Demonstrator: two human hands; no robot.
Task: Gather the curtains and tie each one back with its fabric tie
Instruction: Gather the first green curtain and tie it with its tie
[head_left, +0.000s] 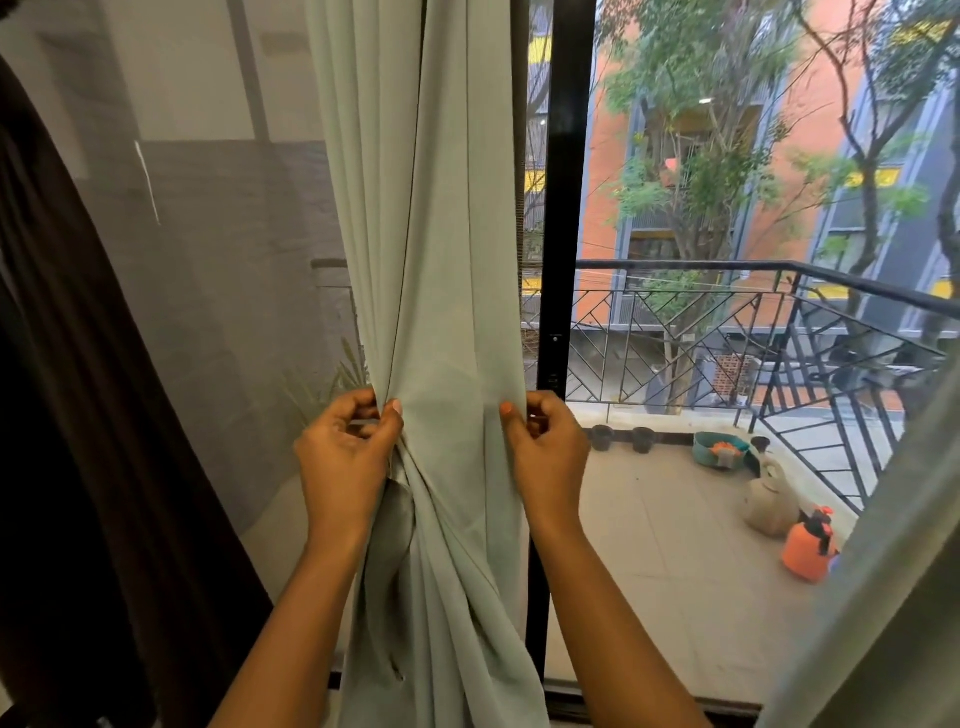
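Both hands, left (347, 451) and right (545, 451), pinch the gathered curtain's (441, 260) edges, seemingly clear of the door frame (563, 208).

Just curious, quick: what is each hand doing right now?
Left hand: closed, pinching the pale green curtain.
Right hand: closed, pinching the same curtain.

balcony floor (675, 545) | orange sprayer (808, 545) | beige jug (771, 501) | teal basin (719, 451) | 2 blk pots (621, 439)

We hold both forearms raised side by side. Our left hand (347, 451) pinches cloth between thumb and curled fingers; our right hand (545, 447) mirrors it at the same height, thumb pressed inward.
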